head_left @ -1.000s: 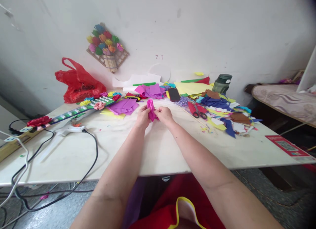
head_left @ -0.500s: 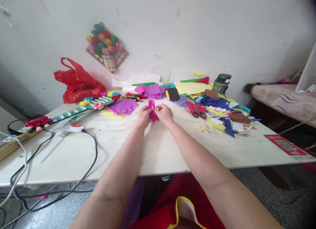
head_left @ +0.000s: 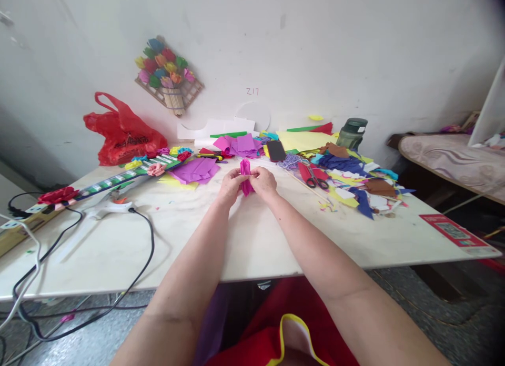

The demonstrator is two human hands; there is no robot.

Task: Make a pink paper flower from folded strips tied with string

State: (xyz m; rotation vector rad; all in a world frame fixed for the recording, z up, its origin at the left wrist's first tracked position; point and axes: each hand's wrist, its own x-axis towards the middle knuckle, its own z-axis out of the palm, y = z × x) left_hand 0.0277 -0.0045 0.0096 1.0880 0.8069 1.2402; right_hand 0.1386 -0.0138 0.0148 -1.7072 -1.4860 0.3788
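A small gathered piece of magenta crepe paper (head_left: pixel 245 167) stands upright between my two hands, above the middle of the table (head_left: pixel 260 234). My left hand (head_left: pixel 231 185) pinches it from the left with thumb and fingers. From the right, my right hand (head_left: pixel 263 182) pinches the same piece, and the two thumbs nearly meet across its middle. Its top and lower end show above and below the fingers. Beyond the hands lie purple crepe paper pieces (head_left: pixel 242 144), with another purple stack (head_left: pixel 196 169) to the left.
A white glue gun (head_left: pixel 108 209) with a black cord lies left, near a flower-decorated strip (head_left: pixel 114 182). Right are scissors (head_left: pixel 315 180), a phone (head_left: pixel 276 151) and paper scraps (head_left: pixel 347 169). A red plastic bag (head_left: pixel 124 134) and a green bottle (head_left: pixel 352 133) stand at the back.
The magenta paper is squeezed narrower and looks more pleated at the top. My left fingers have shifted slightly along it; both hands stay in nearly the same place.
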